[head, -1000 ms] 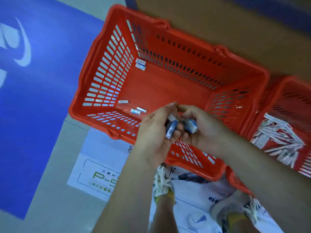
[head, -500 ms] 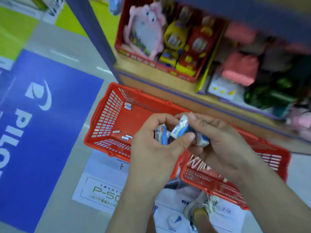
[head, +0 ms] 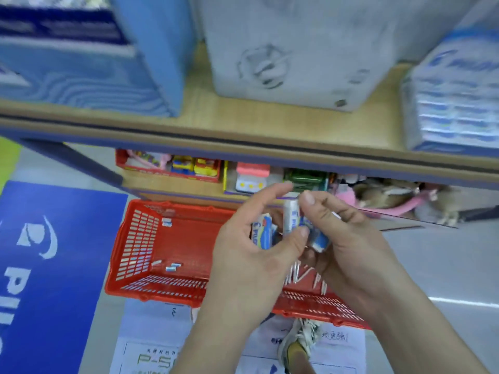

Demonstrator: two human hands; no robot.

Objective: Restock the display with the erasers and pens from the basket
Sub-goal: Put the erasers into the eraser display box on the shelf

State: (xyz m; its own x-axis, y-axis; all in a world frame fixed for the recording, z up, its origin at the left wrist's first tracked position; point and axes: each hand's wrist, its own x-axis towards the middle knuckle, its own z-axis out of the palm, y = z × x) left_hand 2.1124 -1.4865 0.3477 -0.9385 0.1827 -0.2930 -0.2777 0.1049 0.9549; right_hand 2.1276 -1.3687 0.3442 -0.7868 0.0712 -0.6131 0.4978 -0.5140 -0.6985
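Observation:
Both my hands meet in front of me above the red baskets. My left hand (head: 251, 255) holds several small white-and-blue erasers (head: 263, 230) in its curled fingers. My right hand (head: 348, 238) pinches one upright eraser (head: 291, 217) between thumb and fingers and holds more erasers (head: 320, 240) against its palm. Below lies the red basket (head: 135, 247) with a few loose erasers (head: 172, 266) on its floor. A second red basket (head: 324, 309) to the right holds white wrapped pens (head: 297, 276), mostly hidden by my hands.
A wooden shelf (head: 270, 125) runs across the top with a blue display box (head: 81, 63), a grey box (head: 283, 49) and a blue-white stack (head: 456, 103). The lower shelf holds toys (head: 194, 166) and plush (head: 391, 198). A blue floor mat (head: 54, 265) lies left; my shoe (head: 299, 344) is below.
My view has lifted from the basket to the upper shelf. Both hands rose with the erasers, and my right fingers now pinch one eraser upright.

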